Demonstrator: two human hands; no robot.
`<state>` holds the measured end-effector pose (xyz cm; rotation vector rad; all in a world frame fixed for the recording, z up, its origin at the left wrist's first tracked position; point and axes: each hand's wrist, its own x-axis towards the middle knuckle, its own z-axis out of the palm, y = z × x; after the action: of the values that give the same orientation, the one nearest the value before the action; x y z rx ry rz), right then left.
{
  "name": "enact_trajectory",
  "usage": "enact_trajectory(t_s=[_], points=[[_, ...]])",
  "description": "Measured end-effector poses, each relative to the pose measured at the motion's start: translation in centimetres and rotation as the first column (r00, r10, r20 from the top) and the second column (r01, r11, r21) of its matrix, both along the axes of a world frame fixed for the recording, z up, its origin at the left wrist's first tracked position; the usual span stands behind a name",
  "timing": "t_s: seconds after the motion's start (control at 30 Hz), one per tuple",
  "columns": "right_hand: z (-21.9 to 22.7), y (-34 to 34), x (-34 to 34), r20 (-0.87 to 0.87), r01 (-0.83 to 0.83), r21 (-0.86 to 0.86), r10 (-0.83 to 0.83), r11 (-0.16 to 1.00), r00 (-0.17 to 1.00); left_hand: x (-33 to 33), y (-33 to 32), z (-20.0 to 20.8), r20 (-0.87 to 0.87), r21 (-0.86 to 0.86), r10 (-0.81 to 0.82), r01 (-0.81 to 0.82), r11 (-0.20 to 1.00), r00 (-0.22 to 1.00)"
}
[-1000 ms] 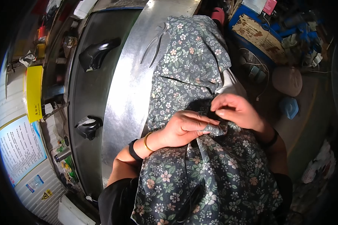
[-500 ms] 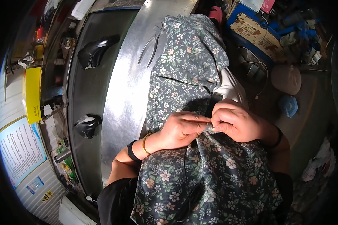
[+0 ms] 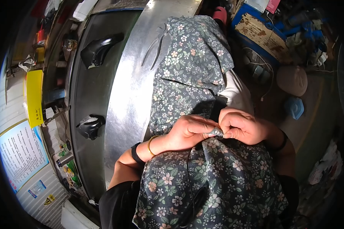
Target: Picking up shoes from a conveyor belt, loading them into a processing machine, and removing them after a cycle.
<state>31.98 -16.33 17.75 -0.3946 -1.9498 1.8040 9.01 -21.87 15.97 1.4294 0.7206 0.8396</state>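
Observation:
A dark apron (image 3: 225, 179) printed with small flowers covers my front and lap. Its cloth is drawn up into a small bunched tip at my waist. My left hand (image 3: 188, 131), with a gold bangle and a black band at the wrist, pinches that tip from the left. From the right, my right hand (image 3: 241, 126) is closed with thumb and curled forefinger on the same bit of cloth. Whether something small lies inside the fold is hidden. Beyond my hands, a pair of pliers (image 3: 159, 47) lies on the metal bench (image 3: 130, 84), against the apron's edge.
Two glossy black shoe-like pieces (image 3: 91, 126) rest on a dark belt (image 3: 90, 87) left of the bench. A yellow card (image 3: 34, 97) hangs farther left. At right are a pale rounded seat-like object (image 3: 292, 81), a light-blue container (image 3: 294, 107) and a cable (image 3: 272, 76).
My hands have shifted slightly to the right, still pinching the apron. More of the bunched cloth tip shows between the fingers. The pliers and black pieces stay in place.

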Motion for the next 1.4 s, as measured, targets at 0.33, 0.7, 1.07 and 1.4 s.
enact_trajectory(t_s=[0.33,0.7,1.07,1.4], points=[[0.2,0.4,1.0,0.141,0.645,0.067,-0.647,0.761,0.749,-0.2,0.9,0.4,0.009,-0.400,-0.029,0.030,0.916,1.000],[1.2,0.4,-1.1,0.050,0.248,0.285,-0.273,0.926,0.961,-0.9,0.8,0.8,-0.065,-0.506,-0.035,-0.002,0.863,0.997],[0.2,1.6,0.0,-0.025,0.037,-0.039,-0.038,0.999,0.999,-0.9,0.5,-0.2,-0.054,-0.090,0.114,-0.119,0.989,0.992],[-1.7,1.2,-0.7,0.141,0.012,-0.190,0.015,0.982,0.990,-2.6,0.7,2.5,-0.194,-0.161,-0.014,-0.017,0.987,0.981]])
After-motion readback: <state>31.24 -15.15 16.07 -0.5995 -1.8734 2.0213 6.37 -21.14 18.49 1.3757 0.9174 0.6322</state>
